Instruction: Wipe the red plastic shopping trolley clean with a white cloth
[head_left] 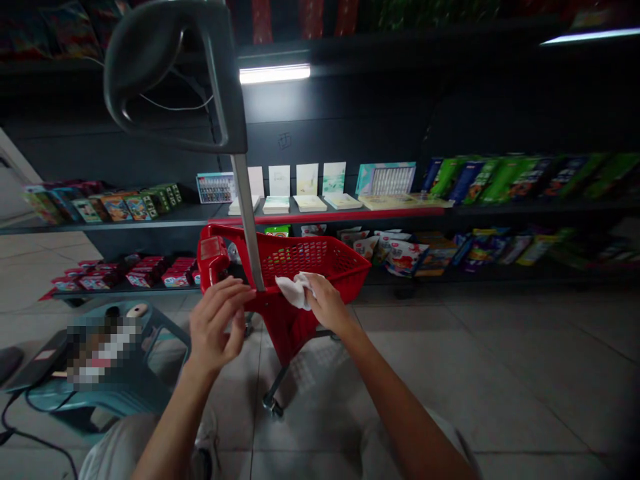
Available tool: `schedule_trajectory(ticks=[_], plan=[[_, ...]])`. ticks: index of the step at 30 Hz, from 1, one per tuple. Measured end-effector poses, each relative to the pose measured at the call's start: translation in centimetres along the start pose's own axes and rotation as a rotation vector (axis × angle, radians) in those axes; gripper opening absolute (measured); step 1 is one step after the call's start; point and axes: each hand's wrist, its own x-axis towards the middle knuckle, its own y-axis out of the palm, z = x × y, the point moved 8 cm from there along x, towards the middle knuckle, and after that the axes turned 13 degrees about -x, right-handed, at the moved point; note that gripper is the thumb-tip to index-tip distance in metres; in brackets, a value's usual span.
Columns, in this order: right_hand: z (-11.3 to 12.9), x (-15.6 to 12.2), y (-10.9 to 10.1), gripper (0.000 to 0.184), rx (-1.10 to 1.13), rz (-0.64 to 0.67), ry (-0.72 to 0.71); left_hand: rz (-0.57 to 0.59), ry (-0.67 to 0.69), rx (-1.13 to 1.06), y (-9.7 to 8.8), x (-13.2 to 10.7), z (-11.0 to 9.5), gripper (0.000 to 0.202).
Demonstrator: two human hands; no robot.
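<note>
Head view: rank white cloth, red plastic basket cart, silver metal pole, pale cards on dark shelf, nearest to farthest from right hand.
Right hand:
1. White cloth: held, leftward
2. Red plastic basket cart: just ahead
3. Silver metal pole: left
4. Pale cards: far shelf

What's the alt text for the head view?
A person's bare right hand holds a crumpled white cloth against the rim of a red plastic wheeled shopping basket; the bare left hand is beside its long silver metal pole. Dark store shelves of boxed goods stand behind.
</note>
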Motion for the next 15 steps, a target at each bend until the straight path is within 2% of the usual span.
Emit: schedule_trajectory(ticks=[2,4,6,8,11,15], plan=[[0.9,-0.1,0.1,0.040,-0.012,-0.009,-0.027,0.148,-0.019,-0.016,3.0,0.2,-1.2,0.033],[1.9,-0.3,0.4,0.042,-0.020,0.004,-0.059,0.277,-0.108,0.055,6.0,-0.1,-1.1,0.038],[2.6,-0.4,0.6,0.049,-0.033,0.028,-0.094,0.331,-0.211,0.197,7.9,-0.7,-0.1,0.043],[2.6,-0.5,0.9,0.056,-0.067,0.060,-0.119,0.347,-0.265,0.322,9.0,-1.4,1.0,0.047],[0.3,-0.6,1.0,0.056,-0.151,0.128,-0.097,0.356,-0.294,0.410,9.5,-2.3,2.5,0.047],[-6.2,-1.4,-0.2,0.050,-0.239,0.217,0.023,0.322,-0.332,0.423,8.7,-2.8,4.1,0.044]])
